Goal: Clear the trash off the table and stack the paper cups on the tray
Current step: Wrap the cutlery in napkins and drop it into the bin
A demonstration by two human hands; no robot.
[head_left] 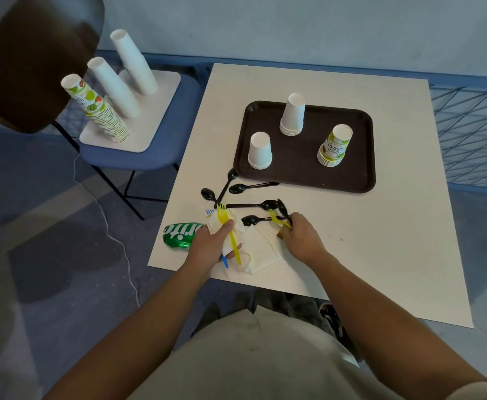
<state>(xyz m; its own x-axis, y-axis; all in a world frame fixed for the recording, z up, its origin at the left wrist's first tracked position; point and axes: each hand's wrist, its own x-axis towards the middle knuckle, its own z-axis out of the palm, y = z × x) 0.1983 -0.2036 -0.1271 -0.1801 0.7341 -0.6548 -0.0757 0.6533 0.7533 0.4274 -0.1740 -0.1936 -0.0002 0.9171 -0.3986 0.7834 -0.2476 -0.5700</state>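
Note:
A dark brown tray (300, 171) on the white table (381, 255) carries three upside-down cup stacks: two white stacks (260, 151) (292, 115) and a fruit-printed one (334, 146). My left hand (212, 243) grips a crumpled napkin (261, 251), a yellow fork (227, 223) and a blue fork (224, 262) near the front left edge. A green Sprite can (180, 235) lies just left of it. My right hand (301, 236) pinches the handles of a black spoon (249, 220) and a yellow utensil (277, 219). Several black spoons (240, 188) lie between the hands and the tray.
A blue chair (138, 157) stands left of the table, holding a white board (150, 116) with three tall cup stacks (134, 63). A dark round object (28, 62) fills the upper left corner. A white cable (121, 246) runs across the floor.

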